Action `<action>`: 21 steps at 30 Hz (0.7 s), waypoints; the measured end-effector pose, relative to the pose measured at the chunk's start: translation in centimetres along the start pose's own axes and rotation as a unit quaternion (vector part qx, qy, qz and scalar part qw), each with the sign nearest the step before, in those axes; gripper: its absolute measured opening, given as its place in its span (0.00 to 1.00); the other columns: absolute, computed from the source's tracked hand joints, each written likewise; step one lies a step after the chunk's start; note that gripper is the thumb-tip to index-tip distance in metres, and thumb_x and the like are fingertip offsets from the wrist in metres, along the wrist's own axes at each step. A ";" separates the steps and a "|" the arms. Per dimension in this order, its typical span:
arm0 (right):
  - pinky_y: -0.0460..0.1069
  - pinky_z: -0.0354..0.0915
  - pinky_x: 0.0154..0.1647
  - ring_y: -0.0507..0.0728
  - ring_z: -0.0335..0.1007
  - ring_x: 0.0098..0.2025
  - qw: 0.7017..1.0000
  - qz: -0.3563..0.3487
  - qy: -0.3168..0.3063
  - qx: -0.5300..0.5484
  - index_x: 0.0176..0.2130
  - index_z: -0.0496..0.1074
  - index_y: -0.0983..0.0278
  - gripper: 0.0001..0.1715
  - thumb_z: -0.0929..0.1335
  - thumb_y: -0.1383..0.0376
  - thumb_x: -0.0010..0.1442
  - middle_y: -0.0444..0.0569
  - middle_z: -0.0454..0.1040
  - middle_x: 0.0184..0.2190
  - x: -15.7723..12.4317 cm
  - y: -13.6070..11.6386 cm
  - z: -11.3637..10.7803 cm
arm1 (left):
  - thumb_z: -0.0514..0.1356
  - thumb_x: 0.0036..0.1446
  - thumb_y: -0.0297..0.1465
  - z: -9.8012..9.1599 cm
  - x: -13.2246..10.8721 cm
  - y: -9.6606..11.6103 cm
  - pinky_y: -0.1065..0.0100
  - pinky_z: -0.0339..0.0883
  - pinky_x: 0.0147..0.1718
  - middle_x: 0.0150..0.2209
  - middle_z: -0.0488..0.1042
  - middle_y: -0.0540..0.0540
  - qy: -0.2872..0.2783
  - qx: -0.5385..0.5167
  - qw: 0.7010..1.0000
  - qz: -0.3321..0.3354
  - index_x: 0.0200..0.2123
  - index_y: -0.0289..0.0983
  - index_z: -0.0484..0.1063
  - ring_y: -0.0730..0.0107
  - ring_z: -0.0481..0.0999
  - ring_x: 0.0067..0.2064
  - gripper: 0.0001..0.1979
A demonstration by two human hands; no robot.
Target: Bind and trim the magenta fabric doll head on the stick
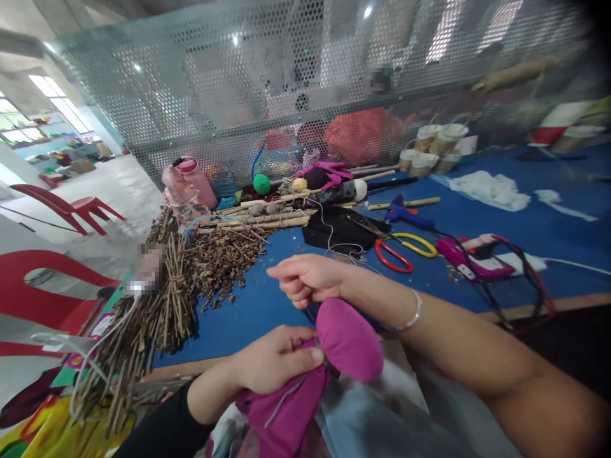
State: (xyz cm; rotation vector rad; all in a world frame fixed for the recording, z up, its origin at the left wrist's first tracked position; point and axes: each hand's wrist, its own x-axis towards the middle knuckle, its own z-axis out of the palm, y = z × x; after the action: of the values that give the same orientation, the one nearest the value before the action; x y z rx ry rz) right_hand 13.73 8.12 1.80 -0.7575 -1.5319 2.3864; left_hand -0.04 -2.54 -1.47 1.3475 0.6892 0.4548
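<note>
Near the table's front edge, my left hand (pixel 281 359) pinches magenta cloth (pixel 291 413) where it is gathered below a rounded, stuffed magenta ball (pixel 351 343). The loose part of the cloth hangs down over my lap, with a short length of pale string (pixel 284 401) lying across it. Just above the ball, my right hand (pixel 312 280) is closed, its fingers curled and the index finger reaching left. What those fingers hold is hidden; a thin dark line seems to run between them and the gathered neck. A bracelet circles the right wrist.
Left on the blue table (pixel 229 331) lie bundled dry sticks (pixel 176 299) and dried plant bits (pixel 224 261). Beyond my right hand are scissors (pixel 401 251), a blue glue gun (pixel 405 213), a purple glue gun (pixel 468 257) with cables, and loose string. A perforated metal screen (pixel 214 83) stands behind.
</note>
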 end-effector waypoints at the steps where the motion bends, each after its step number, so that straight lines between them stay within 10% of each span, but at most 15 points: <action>1: 0.43 0.49 0.19 0.46 0.40 0.16 0.994 -0.036 0.009 -0.107 0.17 0.50 0.62 0.26 0.64 0.58 0.60 0.34 0.47 0.12 -0.3 -1.2 0.9 | 0.55 0.59 0.43 -0.1 0.2 -0.2 0.66 0.63 0.43 0.36 0.75 0.45 0.021 0.033 0.999 0.001 0.40 0.33 0.75 0.64 0.72 0.38 0.19; 6: 0.45 0.49 0.24 0.47 0.50 0.23 0.837 -0.229 0.152 -0.472 0.17 0.56 0.65 0.24 0.62 0.59 0.61 0.40 0.56 0.19 -4.9 -3.7 4.5 | 0.55 0.59 0.43 -1.3 0.5 -2.1 0.66 0.62 0.46 0.37 0.74 0.45 0.257 0.070 0.963 0.049 0.40 0.35 0.72 0.64 0.70 0.42 0.18; 9: 0.45 0.42 0.19 0.47 0.42 0.20 0.826 -0.214 0.240 -0.463 0.17 0.50 0.63 0.27 0.63 0.55 0.59 0.38 0.46 0.16 -7.1 -1.9 4.4 | 0.56 0.58 0.43 -2.1 0.0 -2.8 0.65 0.63 0.46 0.38 0.75 0.46 0.336 -0.046 0.937 0.080 0.44 0.36 0.71 0.64 0.72 0.42 0.18; 21: 0.45 0.40 0.18 0.46 0.37 0.19 0.767 -0.287 0.434 -0.375 0.17 0.41 0.61 0.26 0.64 0.64 0.53 0.38 0.40 0.16 -6.7 3.9 1.9 | 0.66 0.50 0.33 -2.5 -1.0 -0.4 0.67 0.69 0.41 0.37 0.78 0.44 0.243 -0.274 0.927 0.081 0.44 0.35 0.75 0.63 0.78 0.39 0.17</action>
State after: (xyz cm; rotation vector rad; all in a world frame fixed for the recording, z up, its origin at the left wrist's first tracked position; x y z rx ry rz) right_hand 18.80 2.02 0.96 -1.0869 -1.8156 0.7074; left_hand -2.51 -1.49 -1.85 0.7596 0.7791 1.0567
